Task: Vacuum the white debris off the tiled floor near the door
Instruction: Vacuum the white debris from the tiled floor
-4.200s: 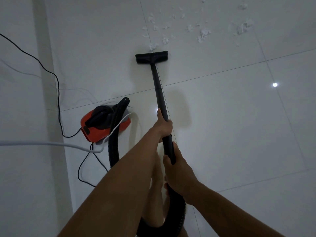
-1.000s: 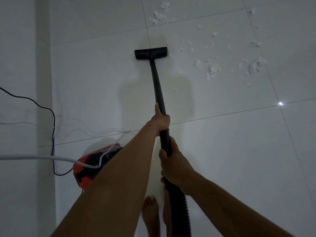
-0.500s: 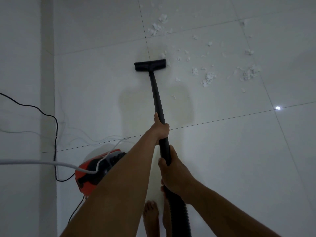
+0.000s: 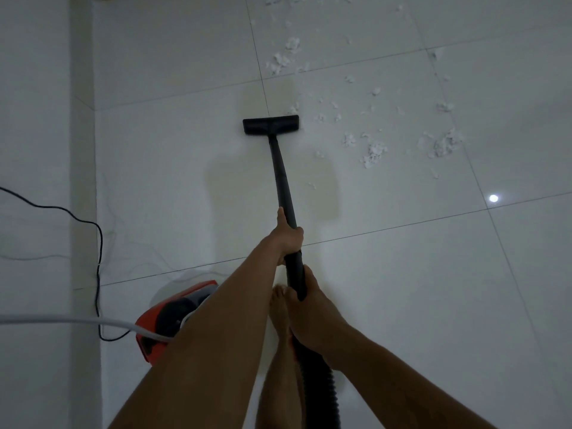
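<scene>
A black vacuum wand runs from my hands to a flat black floor nozzle resting on the white tiled floor. My left hand grips the wand at mid-length. My right hand grips it lower, where the ribbed hose begins. White debris lies scattered to the right of the nozzle, with more clumps beyond it. The nozzle's right end touches the nearest flakes.
The red and black vacuum body sits on the floor at lower left, partly behind my left arm. A black power cord and a white cable trail along the left wall. My bare foot stands below the wand.
Over the last second the nozzle has drawn back toward me from its far reach and sits left of the debris. The view has tilted up, showing more clumps farther away.
</scene>
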{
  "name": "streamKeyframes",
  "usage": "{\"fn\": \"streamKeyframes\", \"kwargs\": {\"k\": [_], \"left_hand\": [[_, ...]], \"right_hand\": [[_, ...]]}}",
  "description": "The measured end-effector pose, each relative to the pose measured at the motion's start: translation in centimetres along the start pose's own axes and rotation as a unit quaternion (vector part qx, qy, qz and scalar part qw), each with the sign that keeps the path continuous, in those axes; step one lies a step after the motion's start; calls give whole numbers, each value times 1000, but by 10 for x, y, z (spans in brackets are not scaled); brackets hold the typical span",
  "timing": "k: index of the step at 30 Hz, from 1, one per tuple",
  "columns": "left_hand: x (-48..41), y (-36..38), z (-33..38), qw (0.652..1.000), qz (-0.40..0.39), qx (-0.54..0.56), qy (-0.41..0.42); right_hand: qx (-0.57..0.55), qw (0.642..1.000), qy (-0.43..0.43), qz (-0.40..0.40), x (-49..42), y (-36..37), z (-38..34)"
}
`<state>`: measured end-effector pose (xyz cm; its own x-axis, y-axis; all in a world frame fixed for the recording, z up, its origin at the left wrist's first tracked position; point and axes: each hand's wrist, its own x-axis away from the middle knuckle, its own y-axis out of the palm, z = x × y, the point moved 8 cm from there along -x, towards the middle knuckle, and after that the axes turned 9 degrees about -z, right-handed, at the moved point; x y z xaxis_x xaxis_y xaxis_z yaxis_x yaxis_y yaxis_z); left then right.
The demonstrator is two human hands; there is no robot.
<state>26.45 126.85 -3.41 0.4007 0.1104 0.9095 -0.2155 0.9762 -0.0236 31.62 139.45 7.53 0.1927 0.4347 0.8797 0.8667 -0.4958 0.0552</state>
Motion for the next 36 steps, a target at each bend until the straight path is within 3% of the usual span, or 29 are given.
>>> {"fn": "streamKeyframes", "kwargs": {"k": [10,36], "left_hand": [[-34,-42,54,1000,10,-15,11],[-56,-89,131,999,20,-15,39]], "right_hand": [[3,1000,-2,4,-36,-22,-62],[47,999,3,0,-76,-47,-141]]}}
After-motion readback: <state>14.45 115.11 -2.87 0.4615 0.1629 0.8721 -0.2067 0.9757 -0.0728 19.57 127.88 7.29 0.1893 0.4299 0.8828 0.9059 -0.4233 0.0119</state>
